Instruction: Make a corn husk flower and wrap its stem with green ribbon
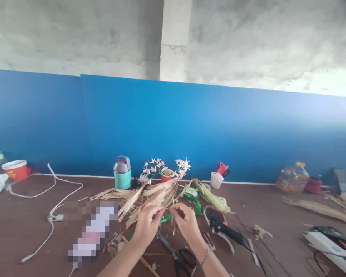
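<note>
Two hands meet above the counter (23, 231): left hand (146, 225) and right hand (187, 223) each pinch a thin straw strip (167, 209) near scissors (177, 256).

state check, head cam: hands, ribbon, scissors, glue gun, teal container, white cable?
left hand: fingers pinched on the green ribbon
right hand: fingers pinched at the same spot
green ribbon: partly unrolled, trailing across the table
scissors: lying flat, untouched
glue gun: lying on its side, not held
teal container: upright, lid on
white cable: loose on the table
</note>
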The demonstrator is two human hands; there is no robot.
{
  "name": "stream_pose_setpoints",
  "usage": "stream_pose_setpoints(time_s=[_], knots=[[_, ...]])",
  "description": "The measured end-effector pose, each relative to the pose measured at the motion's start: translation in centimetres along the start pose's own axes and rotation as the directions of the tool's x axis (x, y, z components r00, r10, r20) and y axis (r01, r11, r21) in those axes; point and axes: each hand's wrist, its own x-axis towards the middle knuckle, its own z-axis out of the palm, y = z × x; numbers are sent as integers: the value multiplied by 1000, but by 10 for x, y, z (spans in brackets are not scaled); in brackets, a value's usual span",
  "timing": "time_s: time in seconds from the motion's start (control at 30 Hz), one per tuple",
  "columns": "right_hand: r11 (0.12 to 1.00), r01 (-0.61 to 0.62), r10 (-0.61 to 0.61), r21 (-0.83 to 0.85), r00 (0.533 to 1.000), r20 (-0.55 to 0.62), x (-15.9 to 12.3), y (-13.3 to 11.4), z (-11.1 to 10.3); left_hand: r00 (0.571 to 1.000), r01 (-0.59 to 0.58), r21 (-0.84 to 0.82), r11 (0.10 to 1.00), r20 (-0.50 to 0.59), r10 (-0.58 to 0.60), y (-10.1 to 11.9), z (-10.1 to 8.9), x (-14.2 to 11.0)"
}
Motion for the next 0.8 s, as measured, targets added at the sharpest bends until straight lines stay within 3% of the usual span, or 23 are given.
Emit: stream_pose_setpoints(time_s=[0.13,0.27,0.37,0.53,0.67,0.8], knots=[[997,-36,33,63,998,48,-3,-4,7,986,163,-321,933,18,-166,5,1,1],[988,-74,55,137,989,137,-6,-6,15,925,372,-565,736,158,-346,16,1,1],[985,-91,72,145,989,131,-8,-8,14,894,426,-670,608,211,-395,20,0,0],[984,-72,78,165,997,-28,-7,-18,4,874,461,-747,478,289,-391,16,0,0],[990,31,-33,141,999,9,-7,-21,3,826,548,-752,366,417,-381,15,2,0],[993,67,-70,101,997,28,-6,-13,5,802,592,-694,409,457,-384,19,1,0]])
